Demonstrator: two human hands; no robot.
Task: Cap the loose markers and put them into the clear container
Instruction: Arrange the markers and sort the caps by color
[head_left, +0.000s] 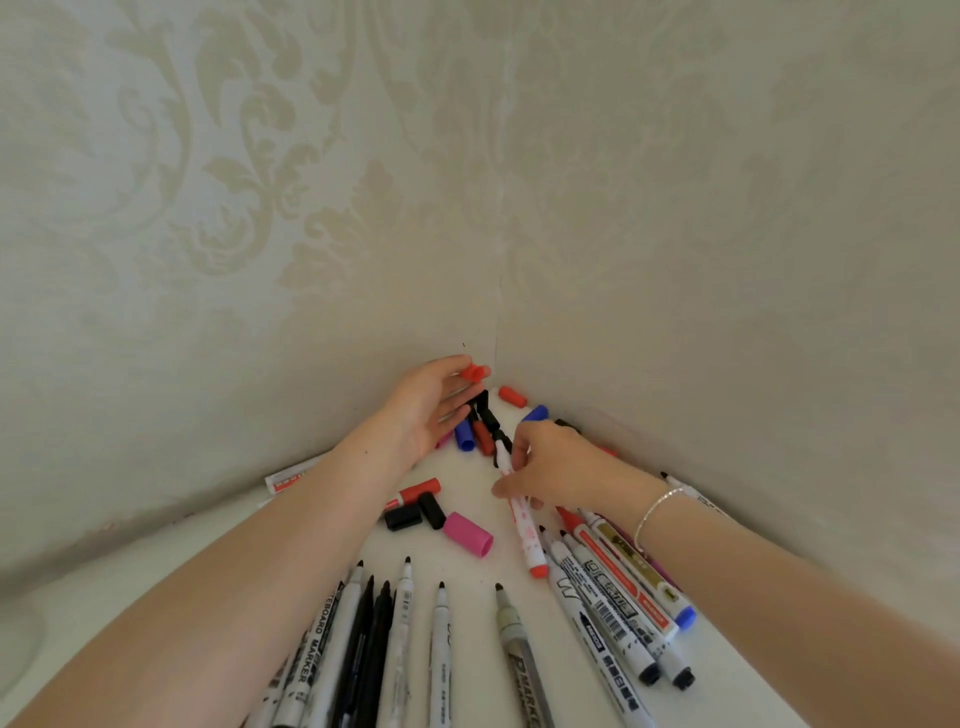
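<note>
My left hand (423, 410) reaches into the table's far corner and pinches a red cap (474, 372) at its fingertips. My right hand (556, 465) grips a white marker with a red end (527, 540) around its upper part. Loose caps lie in the corner: a red cap (511, 396), a blue cap (464, 436), black caps (488, 415), two more black caps (415, 512) and a pink cap (469, 533). Several uncapped markers (400, 639) lie in a row at the front. No clear container is in view.
The white table (130, 597) is wedged into a corner of patterned beige walls (311, 208). More markers (618, 597) lie fanned under my right wrist. A red-capped marker (415, 491) lies beside my left forearm, and another marker (291, 475) rests against the left wall.
</note>
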